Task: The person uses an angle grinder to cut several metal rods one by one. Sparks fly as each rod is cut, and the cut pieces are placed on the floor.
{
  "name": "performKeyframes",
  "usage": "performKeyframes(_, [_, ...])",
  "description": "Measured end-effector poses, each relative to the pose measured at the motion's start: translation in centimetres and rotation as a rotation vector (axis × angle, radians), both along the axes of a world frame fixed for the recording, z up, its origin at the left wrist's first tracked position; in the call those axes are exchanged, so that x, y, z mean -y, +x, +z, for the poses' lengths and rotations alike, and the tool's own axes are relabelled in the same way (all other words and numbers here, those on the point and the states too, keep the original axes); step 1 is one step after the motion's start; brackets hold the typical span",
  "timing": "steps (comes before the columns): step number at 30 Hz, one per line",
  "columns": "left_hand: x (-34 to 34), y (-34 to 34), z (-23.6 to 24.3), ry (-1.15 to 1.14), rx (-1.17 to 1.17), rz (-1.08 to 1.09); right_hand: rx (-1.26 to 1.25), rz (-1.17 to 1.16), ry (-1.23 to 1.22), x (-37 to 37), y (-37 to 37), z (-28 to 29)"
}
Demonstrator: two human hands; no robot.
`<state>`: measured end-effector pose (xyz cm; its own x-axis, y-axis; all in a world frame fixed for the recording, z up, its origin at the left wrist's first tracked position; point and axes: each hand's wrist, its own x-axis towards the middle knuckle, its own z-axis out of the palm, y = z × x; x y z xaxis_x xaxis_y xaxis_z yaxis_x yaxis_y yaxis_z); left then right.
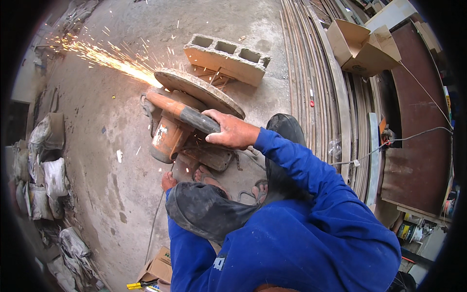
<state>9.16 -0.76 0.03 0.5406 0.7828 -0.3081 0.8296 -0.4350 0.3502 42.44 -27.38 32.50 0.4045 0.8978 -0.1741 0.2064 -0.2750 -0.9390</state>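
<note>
An orange-bodied chop saw point(165, 136) throws bright sparks point(112, 65) from its large disc point(204, 90) toward the far left. My right hand point(226, 131) is closed on the saw's dark handle point(193, 118), above the motor. Low beside the motor, my left hand point(169, 181) shows partly behind my knee, fingers curled; what it holds, if anything, is hidden. A pale concrete hollow block point(224, 68) lies just beyond the disc, with thin rods under it. My sandalled feet point(206, 177) are by the saw's base.
Long metal bars point(306, 73) run along the right, with an open cardboard box point(362, 51), a brown panel point(418, 165) and loose cables point(369, 153). Piled sacks point(48, 168) line the left edge. Another cardboard box point(155, 265) lies at the bottom on the concrete floor point(112, 170).
</note>
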Motion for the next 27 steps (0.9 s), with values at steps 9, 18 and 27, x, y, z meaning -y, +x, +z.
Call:
performKeyframes(9, [0.0,0.0,0.1,-0.044,0.015,0.033,-0.013,0.000,-0.029,-0.1,0.0,-0.2])
performKeyframes(18, [-0.1,0.2,1.2,-0.135,0.044,0.016,0.005,-0.007,0.002,-0.1,0.0,-0.6])
performKeyframes(27, [0.3,0.2,0.3,-0.010,-0.018,0.037,0.013,0.004,-0.008,0.1,-0.1,-0.3])
